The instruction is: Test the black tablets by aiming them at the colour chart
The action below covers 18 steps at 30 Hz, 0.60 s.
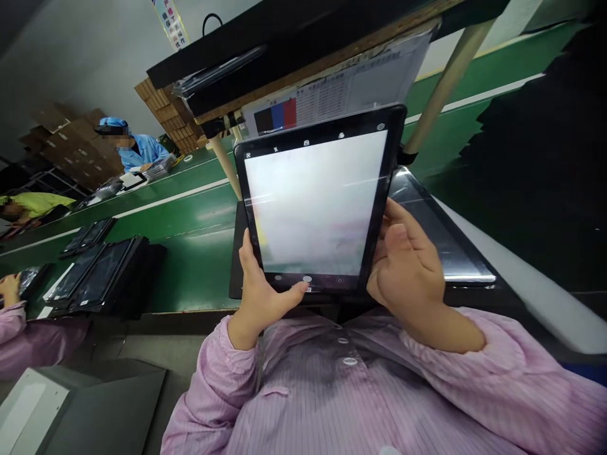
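Observation:
A black-framed tablet [317, 208] is held up in front of me, tilted, its screen lit mostly white with small icons along the top and bottom edges. My left hand [265, 291] grips its lower left corner, the thumb lying on the bottom edge near a round icon. Around the right side is my right hand [408, 265], thumb bent and some fingers hidden behind the tablet. Behind it, to the right, a dark flat panel with a glossy surface [431, 227] lies on the bench.
Stacked tablets [102, 272] lie on the green bench [190, 265] at left. A black shelf [303, 44] on wooden posts overhangs the tablet, with a printed sheet [351, 85] beneath it. Co-workers sit farther left, one in blue [147, 150]. A grey box [95, 404] stands lower left.

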Each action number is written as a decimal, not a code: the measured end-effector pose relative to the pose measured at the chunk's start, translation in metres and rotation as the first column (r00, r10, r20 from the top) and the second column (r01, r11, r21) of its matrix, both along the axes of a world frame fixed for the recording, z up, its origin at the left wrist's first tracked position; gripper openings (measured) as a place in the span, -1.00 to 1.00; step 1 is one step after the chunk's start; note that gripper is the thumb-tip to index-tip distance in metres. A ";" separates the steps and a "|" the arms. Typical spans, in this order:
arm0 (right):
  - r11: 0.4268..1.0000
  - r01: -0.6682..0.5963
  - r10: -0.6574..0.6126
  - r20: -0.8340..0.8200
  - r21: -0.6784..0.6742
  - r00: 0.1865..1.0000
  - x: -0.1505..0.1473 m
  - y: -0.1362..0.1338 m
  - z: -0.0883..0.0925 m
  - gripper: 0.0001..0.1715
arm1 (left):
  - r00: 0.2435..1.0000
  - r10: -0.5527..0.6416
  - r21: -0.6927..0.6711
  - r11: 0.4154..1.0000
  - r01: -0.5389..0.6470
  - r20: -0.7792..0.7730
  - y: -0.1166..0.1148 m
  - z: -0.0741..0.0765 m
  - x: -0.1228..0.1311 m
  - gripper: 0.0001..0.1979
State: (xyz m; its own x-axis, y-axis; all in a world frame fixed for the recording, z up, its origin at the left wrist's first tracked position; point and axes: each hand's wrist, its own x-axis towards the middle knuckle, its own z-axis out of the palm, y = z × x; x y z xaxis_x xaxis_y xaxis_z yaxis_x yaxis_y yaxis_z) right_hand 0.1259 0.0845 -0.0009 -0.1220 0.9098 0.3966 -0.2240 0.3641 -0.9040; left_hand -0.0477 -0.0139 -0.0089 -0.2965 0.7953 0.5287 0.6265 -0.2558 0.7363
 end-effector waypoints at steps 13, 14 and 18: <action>0.985 -0.106 0.049 -0.366 -0.136 0.929 -0.015 0.009 -0.001 -0.60 | 0.961 0.155 -0.052 0.984 -0.171 -0.227 0.001 -0.006 0.003 0.37; 0.985 -0.109 0.052 -0.367 -0.135 0.929 -0.015 0.009 -0.001 -0.60 | 0.958 0.163 -0.047 0.983 -0.178 -0.237 0.001 -0.006 0.003 0.37; 0.987 -0.119 0.072 -0.368 -0.109 0.927 -0.014 0.008 0.000 -0.61 | 0.947 0.186 -0.028 0.979 -0.200 -0.263 0.002 -0.007 0.004 0.38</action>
